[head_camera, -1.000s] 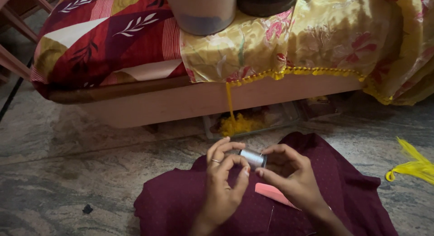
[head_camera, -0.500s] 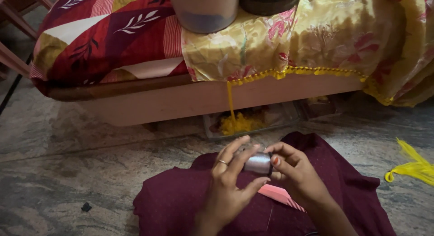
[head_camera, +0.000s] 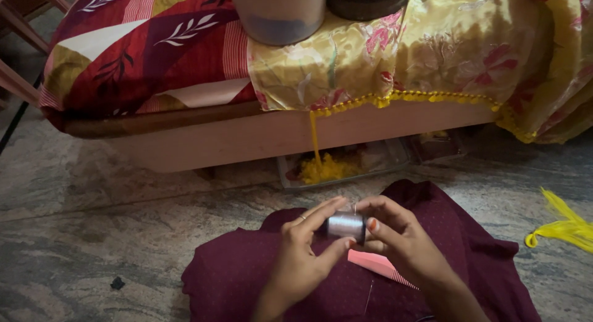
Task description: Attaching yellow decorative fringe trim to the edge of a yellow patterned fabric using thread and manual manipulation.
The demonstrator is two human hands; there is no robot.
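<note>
Maroon dotted cloth [head_camera: 259, 279] lies spread on the stone floor, a pink comb-like strip [head_camera: 377, 267] on it. Above, the left hand [head_camera: 301, 254] and right hand [head_camera: 395, 242] pinch a small grey thread spool [head_camera: 346, 226] end to end, fingers curled, steadying it. At twelve o'clock, the bed's yellow floral cover [head_camera: 432, 56]; at three, yellow threads [head_camera: 565, 226].

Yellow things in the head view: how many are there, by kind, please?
Yellow floral cloth on the bed: 1
Yellow trim strand hanging from it: 1
Yellow thread pile in the tray under the bed: 1
Yellow threads on the floor at right: 1
Total: 4
</note>
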